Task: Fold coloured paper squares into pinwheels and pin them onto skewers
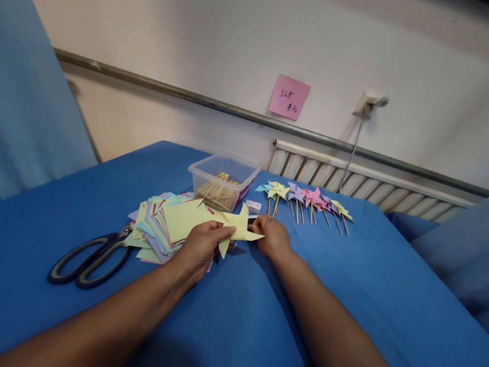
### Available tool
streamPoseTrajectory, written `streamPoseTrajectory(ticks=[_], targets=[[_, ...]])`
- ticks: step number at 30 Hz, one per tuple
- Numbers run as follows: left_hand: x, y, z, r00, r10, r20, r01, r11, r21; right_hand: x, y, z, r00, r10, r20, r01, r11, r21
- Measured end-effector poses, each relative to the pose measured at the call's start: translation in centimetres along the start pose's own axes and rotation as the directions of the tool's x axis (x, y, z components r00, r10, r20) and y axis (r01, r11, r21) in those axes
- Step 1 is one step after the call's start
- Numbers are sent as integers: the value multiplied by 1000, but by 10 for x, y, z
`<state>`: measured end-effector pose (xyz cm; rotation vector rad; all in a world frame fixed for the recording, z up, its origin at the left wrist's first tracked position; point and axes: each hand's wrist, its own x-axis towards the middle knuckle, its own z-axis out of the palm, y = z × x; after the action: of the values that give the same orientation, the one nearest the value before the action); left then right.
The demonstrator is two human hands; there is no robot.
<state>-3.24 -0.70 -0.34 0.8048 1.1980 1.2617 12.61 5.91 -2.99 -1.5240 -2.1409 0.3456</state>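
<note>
My left hand (206, 246) pinches a pale yellow paper pinwheel (241, 227), thumb on top, its points sticking out to several sides. No stick shows on it. Close to its right edge is my right hand (269, 234), fingers curled in; whatever they hold is hidden. Just beyond that hand sits a small white box (253, 206). A fanned pile of coloured paper sheets (158, 227) lies beside and behind my left hand. Large dark-handled scissors (90, 258) rest at the pile's left, their blades under the paper.
A clear plastic tub (244, 184) of short wooden sticks (220, 191) stands at the back. Right of it lies a row of finished pinwheels (312, 198) on sticks. All are on a blue-covered table (345, 308). Behind are a radiator (315, 170), a wall rail (209, 102) and a pink note (289, 98).
</note>
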Motion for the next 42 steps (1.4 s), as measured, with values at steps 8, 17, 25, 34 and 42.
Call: streamPoseTrajectory(ticks=[8,17,25,34,42], targets=[[-2,3,1,1000,-22,-7,22,1000,-11,-21,19,8,995,74,74,-90,963,255],[-5,-7,6,996,-40,76,33,996,87,-66,36,-21,995,-22,99,20,999,26],[-8,-1,12,995,-69,72,61,992,111,-59,45,-23,992,-31,126,34,999,-17],[-8,-4,11,994,-66,89,54,990,130,-49,58,-23,992,-47,115,42,998,51],[-8,-2,12,997,-41,70,28,984,177,-56,58,-32,999,28,30,-30,998,60]])
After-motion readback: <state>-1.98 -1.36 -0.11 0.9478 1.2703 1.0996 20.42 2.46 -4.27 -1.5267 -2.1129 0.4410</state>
